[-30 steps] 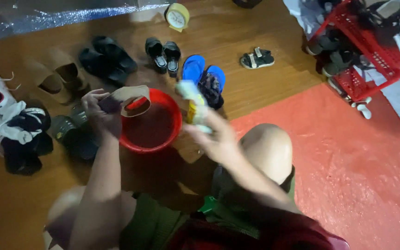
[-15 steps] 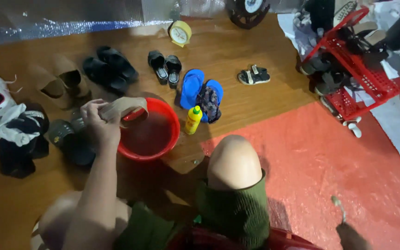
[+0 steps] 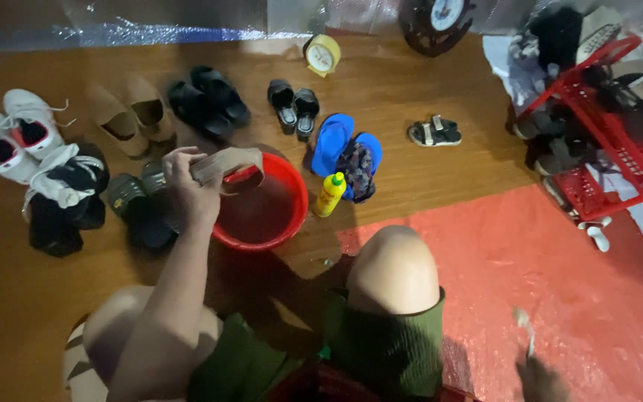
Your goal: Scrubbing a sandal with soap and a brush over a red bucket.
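Nearest you, at the bottom right edge of the view, your right hand (image 3: 541, 376) sits low over the red mat (image 3: 560, 268), closed round a thin pale tool (image 3: 524, 327) whose kind is too blurred to tell. Your bare knees and the green shorts (image 3: 388, 350) fill the bottom middle.

Your left hand (image 3: 187, 182) reaches forward to the near-left rim of the red basin (image 3: 288, 219), which stands on the wooden floor (image 3: 426, 171) just off the mat's edge. The fingers are wrapped around a tan shoe (image 3: 228, 165), holding it over the basin's left side, with something red showing at its opening.

Just right of the basin stands a yellow bottle (image 3: 330, 195) with a green cap, upright. Behind it lie blue slippers (image 3: 342, 145) with a dark patterned cloth (image 3: 359, 171) partly on them.

Left of your hand lie dark sandals (image 3: 139, 208), a black shoe with a white sock (image 3: 65, 193), and white sneakers (image 3: 16, 134) at the floor's left edge. Farther back sit tan loafers (image 3: 132, 112), black slides (image 3: 210, 100), small black shoes (image 3: 294, 104) and a small strapped sandal (image 3: 433, 132). A yellow tape roll (image 3: 321, 53) lies by the far wall, and a red rack (image 3: 612, 126) of footwear stands at the far right.
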